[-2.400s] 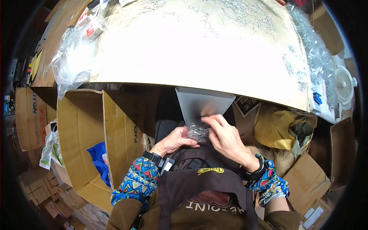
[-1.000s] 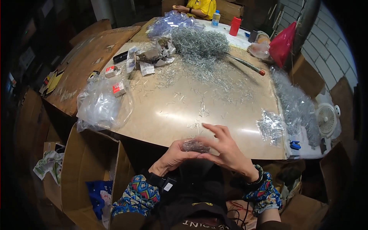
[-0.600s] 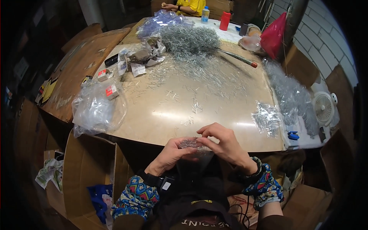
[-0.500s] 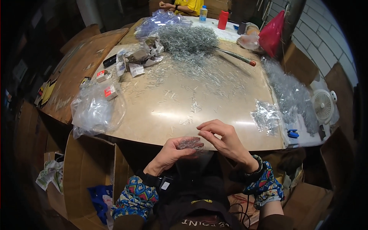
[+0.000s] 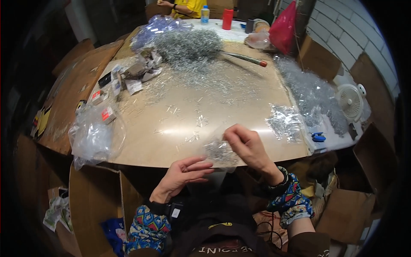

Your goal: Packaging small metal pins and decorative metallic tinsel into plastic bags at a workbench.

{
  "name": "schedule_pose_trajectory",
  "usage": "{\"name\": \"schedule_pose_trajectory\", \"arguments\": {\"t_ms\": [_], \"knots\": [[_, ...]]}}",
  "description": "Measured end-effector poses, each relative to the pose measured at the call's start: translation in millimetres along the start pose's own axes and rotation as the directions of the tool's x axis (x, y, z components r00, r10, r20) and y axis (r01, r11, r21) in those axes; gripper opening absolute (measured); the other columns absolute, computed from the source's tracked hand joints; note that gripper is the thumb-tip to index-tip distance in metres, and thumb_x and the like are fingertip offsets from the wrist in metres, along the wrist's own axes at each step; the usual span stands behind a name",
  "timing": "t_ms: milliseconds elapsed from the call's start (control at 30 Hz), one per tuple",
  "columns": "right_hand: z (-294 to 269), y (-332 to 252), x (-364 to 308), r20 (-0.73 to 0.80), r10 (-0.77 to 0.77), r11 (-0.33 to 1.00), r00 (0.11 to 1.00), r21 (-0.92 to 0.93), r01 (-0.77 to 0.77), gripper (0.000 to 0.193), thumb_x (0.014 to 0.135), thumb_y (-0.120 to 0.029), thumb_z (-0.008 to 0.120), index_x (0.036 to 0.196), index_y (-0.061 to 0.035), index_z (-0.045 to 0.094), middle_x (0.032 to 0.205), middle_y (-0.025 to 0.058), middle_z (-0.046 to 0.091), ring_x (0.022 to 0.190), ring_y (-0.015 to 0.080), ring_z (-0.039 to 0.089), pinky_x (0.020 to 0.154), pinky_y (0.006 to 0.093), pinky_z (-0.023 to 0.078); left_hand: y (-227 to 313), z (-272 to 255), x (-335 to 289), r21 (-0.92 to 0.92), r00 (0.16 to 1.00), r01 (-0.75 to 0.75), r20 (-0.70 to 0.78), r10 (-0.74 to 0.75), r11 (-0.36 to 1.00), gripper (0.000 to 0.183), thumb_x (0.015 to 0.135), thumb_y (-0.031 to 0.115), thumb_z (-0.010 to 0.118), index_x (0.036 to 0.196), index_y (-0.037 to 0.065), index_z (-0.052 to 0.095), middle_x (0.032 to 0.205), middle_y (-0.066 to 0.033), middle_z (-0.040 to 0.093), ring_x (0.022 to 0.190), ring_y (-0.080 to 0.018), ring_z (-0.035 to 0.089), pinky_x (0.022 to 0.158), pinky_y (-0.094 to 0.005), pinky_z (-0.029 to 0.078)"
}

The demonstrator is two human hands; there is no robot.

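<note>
Pinched in the fingers of my right hand (image 5: 246, 145) is a small clear plastic bag (image 5: 220, 150) with thin silvery metal pieces in it. It hangs at the table's near edge and is blurred by motion. My left hand (image 5: 184, 174) is just below and left of the bag, fingers stretched out and holding nothing. A few loose metal pieces (image 5: 192, 137) lie on the tabletop (image 5: 239, 122) just beyond the bag. Farther back is a large heap of the same thin metal pieces (image 5: 188, 47), with a red-tipped handle (image 5: 262, 64) sticking out to its right.
A big clear bag (image 5: 96, 137) and small red-and-white boxes (image 5: 108, 114) lie at left. On the right are flat filled packets (image 5: 284, 122), a pile of clear bags (image 5: 306, 88), a blue tool (image 5: 318, 137) and a white fan (image 5: 350, 99). Across the table sits a person in yellow (image 5: 190, 7).
The bag has gone from my left hand to my right hand, which has lifted it up and over the table edge. My left hand has opened and drawn back. The whole view has shifted slightly.
</note>
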State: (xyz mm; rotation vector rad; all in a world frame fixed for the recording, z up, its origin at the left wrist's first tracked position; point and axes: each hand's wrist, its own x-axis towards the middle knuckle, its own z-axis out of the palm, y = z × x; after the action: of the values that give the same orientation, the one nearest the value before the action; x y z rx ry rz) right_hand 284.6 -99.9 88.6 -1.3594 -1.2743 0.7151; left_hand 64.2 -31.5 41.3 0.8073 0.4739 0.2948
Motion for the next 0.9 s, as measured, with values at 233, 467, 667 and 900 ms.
{"name": "schedule_pose_trajectory", "arguments": {"t_ms": [233,467,667,900], "knots": [[-26.1,63.3,-25.5,-0.158,-0.193,0.753,0.968,-0.656,0.043,0.022,0.092,-0.021,0.057,0.079,-0.0033,0.054,0.062,0.0182,0.056,0.057,0.0353,0.058,0.051,0.0413,0.044,-17.3,-8.2,-11.8,0.086,0.990,0.142,-0.031,-0.140,0.986,0.051,0.086,0.008,0.065,0.130,-0.009,0.044,0.120,-0.0241,0.058,0.106,-0.0299,0.062,0.083,-0.0356,0.057],[-10.8,24.0,-23.0,0.086,0.057,0.987,0.995,-0.157,-0.043,0.022,0.093,-0.023,0.057,0.099,-0.0025,0.063,0.074,0.0130,0.065,0.060,0.0271,0.061,0.055,0.0333,0.048,-26.8,22.6,29.5,-0.015,0.984,0.139,-0.108,-0.140,0.990,0.035,0.090,0.011,0.061,0.121,-0.003,0.053,0.111,-0.0132,0.063,0.104,-0.0253,0.063,0.079,-0.0328,0.058],[-18.1,28.4,-21.9,0.304,-0.200,0.952,0.931,-0.163,0.258,0.036,0.090,-0.027,0.061,0.117,-0.0040,0.060,0.107,0.0132,0.062,0.100,0.0261,0.056,0.082,0.0356,0.048,-27.2,22.6,33.2,-0.090,0.996,0.032,-0.078,-0.039,0.995,0.030,0.089,0.003,0.060,0.118,-0.001,0.055,0.113,-0.0101,0.062,0.103,-0.0200,0.062,0.086,-0.0295,0.055],[-10.0,34.9,-20.7,0.218,-0.180,0.858,0.959,-0.442,0.262,0.022,0.087,-0.021,0.065,0.097,-0.0021,0.062,0.088,0.0123,0.060,0.077,0.0260,0.061,0.066,0.0348,0.049,-28.5,27.2,43.8,-0.029,0.997,0.011,-0.070,-0.013,1.000,0.028,0.087,0.001,0.062,0.114,0.001,0.058,0.109,-0.0081,0.063,0.098,-0.0166,0.062,0.088,-0.0306,0.054]]}}
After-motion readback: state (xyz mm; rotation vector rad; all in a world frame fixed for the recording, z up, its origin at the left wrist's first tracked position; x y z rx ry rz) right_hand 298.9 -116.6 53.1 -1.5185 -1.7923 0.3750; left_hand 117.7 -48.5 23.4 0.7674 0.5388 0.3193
